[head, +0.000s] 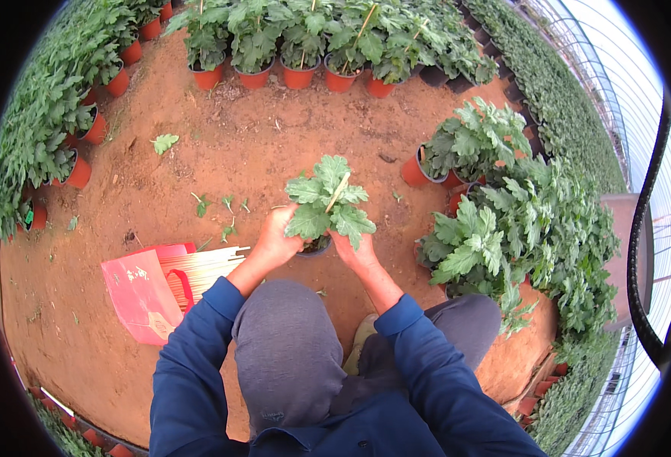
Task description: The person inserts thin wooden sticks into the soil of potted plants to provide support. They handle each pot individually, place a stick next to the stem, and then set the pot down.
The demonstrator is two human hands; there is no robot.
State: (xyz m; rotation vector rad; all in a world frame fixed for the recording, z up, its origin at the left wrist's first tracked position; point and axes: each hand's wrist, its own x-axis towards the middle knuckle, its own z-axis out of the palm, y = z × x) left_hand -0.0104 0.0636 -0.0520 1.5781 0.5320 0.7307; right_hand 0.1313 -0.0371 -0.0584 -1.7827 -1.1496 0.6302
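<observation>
A leafy green potted plant [331, 200] stands before me, with a pale thin stick [338, 192] rising among its leaves. Below the leaves, part of the pot's dark rim [316, 251] shows. My left hand [281, 237] is at the plant's left side, its fingertips partly under the leaves. On the right side, my right hand [357, 251] reaches under the lower leaves, which cover its fingers. What either hand grips is hidden. A red paper bag [144, 294] lies on the soil to the left, with a bundle of thin wooden sticks [204, 268] poking out of it.
Orange pots [298, 77] of staked plants line the far side. More potted plants stand close on the right [472, 251] and along the left [78, 171]. Plucked leaves [201, 204] lie on the reddish soil. A black cable [641, 240] hangs at the right edge.
</observation>
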